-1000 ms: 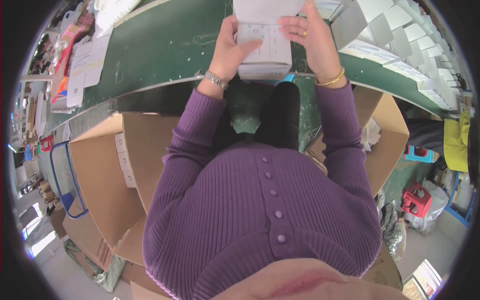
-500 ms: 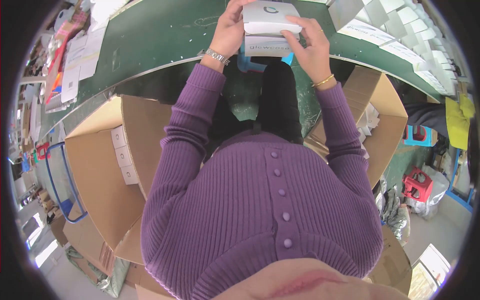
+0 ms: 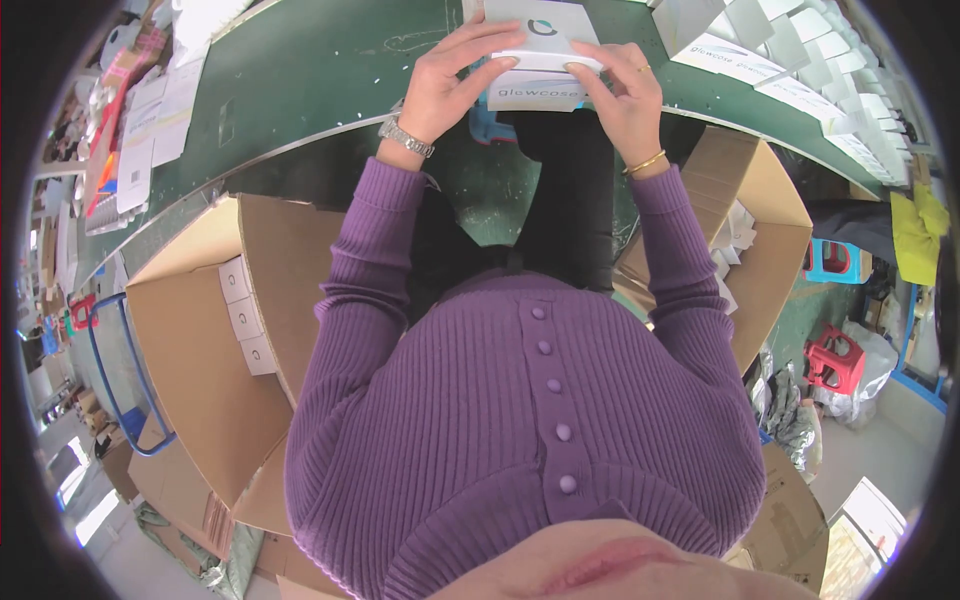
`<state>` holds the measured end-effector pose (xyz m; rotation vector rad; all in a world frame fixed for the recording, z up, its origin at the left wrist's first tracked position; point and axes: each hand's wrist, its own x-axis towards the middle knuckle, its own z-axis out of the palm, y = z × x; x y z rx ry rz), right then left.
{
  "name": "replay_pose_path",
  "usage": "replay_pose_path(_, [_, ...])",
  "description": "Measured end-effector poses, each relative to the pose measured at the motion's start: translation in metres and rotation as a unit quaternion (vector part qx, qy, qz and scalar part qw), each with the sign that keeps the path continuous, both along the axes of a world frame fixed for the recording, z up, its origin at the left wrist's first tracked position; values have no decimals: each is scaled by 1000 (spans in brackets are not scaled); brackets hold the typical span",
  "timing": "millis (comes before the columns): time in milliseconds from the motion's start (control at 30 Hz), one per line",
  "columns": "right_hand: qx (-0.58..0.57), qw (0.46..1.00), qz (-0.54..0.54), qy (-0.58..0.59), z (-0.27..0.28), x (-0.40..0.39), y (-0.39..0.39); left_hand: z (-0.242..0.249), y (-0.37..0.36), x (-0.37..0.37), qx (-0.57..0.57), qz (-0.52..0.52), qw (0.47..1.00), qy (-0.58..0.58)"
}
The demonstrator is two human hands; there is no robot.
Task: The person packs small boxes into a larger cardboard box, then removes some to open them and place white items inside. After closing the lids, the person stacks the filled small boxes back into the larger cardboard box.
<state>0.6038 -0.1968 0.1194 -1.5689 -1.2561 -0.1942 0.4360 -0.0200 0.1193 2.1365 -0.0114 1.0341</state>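
Observation:
A small white carton [image 3: 540, 93] marked "glowcose" is at the near edge of the green table [image 3: 300, 85], its lid facing up. My left hand [image 3: 452, 80] grips the lid's left front corner between thumb and fingers. On the other front corner, my right hand [image 3: 625, 92] pinches the lid edge, with the thumb in front and the fingers on top. The lid's front edge sits close above the printed front panel. The carton's back part runs out at the top of the view.
Rows of white cartons with raised flaps [image 3: 800, 70] stand at the table's right. A large cardboard box [image 3: 190, 340] at my left holds several small white boxes; another cardboard box [image 3: 770, 210] is at my right. Flat printed sheets [image 3: 160, 120] lie on the left. A red stool [image 3: 835, 358] stands on the floor.
My left hand has moved from the carton's far left side to the lid's front left corner. The lid's front edge has come down nearer the front panel. My right hand stays at its corner.

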Motion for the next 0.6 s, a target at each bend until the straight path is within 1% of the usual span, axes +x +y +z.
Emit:
replay_pose_path(67, [6, 1000, -4, -28, -6, 4, -2, 0, 0, -2, 34, 16, 999, 18])
replay_pose_path(133, [1, 998, 16, -61, -13, 5, -5, -7, 0, -4, 119, 34, 992, 3])
replay_pose_path(167, [-1, 997, 22, -68, -16, 5, -5, -9, 0, -5, 140, 40, 989, 1])
replay_pose_path(233, [-11, 994, -11, -112, -20, 2, -5, -10, -1, -3, 196, 100, 976, -10])
replay_pose_path(267, [-17, 992, -21, -122, -21, -2, -6, -12, -6, -3, 207, 113, 972, -12])
replay_pose_path(333, [23, 997, -14, -71, -17, -10, -2, -12, -20, -3, 217, 187, 958, -23])
replay_pose_path(367, [35, 997, -13, -62, -14, -15, 0, -10, -29, -2, 221, 206, 953, -31])
replay_pose_path(433, [18, 999, 10, -29, -9, -26, 6, -5, -48, 1, 222, 302, 927, -5])
replay_pose_path(467, [15, 999, 14, -26, -5, -27, 12, -3, -51, 6, 220, 325, 920, -4])
replay_pose_path(533, [-18, 997, 75, 31, 3, -29, 25, -3, -47, 12, 229, 410, 881, 52])
replay_pose_path(567, [-28, 994, 92, 45, 7, -24, 32, -4, -43, 12, 229, 432, 870, 68])
replay_pose_path(600, [-12, 997, 71, 35, 12, -14, 44, -5, -32, 11, 231, 447, 862, 62])
